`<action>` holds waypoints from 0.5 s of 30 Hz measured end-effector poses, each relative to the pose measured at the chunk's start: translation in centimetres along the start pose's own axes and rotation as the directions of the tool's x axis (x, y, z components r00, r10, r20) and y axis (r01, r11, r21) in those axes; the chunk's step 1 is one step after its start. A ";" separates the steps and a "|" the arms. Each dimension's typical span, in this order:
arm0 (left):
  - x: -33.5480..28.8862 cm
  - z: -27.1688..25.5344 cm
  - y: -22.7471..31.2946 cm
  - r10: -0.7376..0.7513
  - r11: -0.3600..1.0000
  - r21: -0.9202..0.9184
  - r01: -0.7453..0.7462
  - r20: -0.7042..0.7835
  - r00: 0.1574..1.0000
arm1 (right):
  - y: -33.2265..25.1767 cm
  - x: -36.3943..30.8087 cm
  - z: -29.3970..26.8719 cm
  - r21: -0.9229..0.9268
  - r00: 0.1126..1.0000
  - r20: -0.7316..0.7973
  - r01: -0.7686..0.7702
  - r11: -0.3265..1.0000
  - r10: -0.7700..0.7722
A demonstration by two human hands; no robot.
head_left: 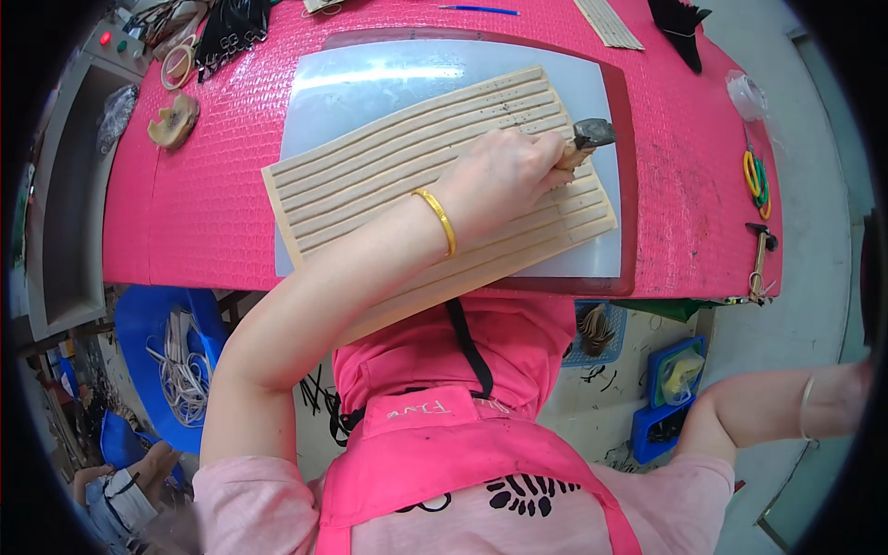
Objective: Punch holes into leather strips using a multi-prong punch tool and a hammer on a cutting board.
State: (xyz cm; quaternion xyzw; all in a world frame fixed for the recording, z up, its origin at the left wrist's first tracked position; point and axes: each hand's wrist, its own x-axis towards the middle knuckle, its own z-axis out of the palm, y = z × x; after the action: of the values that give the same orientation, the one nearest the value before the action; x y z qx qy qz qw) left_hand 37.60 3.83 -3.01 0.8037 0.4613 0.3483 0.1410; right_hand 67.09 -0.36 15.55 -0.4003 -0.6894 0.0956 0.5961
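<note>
My left hand point(509, 171), with a gold bangle at its wrist, is closed around the pale handle of a short tool point(594, 133) whose dark, blocky head sticks out to the right. Whether this is a hammer or a brush I cannot tell. Below the hand lies a beige ribbed panel point(370, 166), long parallel strips running across it and dark specks near its far right end. The panel rests at a slant on a white sheet point(347, 97), its near edge hanging over the table's front. My right hand point(856, 384) is at the dark right rim, its fingers hidden.
Under the sheet is a dark red board point(624, 185) on the pink table point(213, 203). Scissors point(757, 180), a small hammer point(760, 259) and a tape roll point(745, 95) lie along the right edge. A blue tub point(134, 351) of pale strips stands lower left.
</note>
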 end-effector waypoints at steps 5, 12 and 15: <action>-0.1 -0.1 0.4 -0.001 1.000 0.004 0.001 0.054 0.999 | 1.2 -4.5 -1.0 -0.479 0.866 0.293 -0.233 0.846 0.404; -0.2 -0.1 0.4 0.052 0.998 0.032 -0.055 0.083 0.995 | 2.0 -7.5 5.3 -0.685 0.574 0.408 -0.321 0.654 0.710; 0.0 -0.4 0.1 0.090 0.996 0.013 -0.091 0.043 0.995 | 4.4 -9.4 7.5 -0.659 0.486 0.507 -0.315 0.684 0.712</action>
State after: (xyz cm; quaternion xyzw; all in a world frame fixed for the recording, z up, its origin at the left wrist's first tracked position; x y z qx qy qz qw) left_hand 37.36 3.80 -2.65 0.8320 0.4239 0.3337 0.1290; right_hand 61.94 -1.10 3.85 -0.6544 -0.7071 0.2533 0.0871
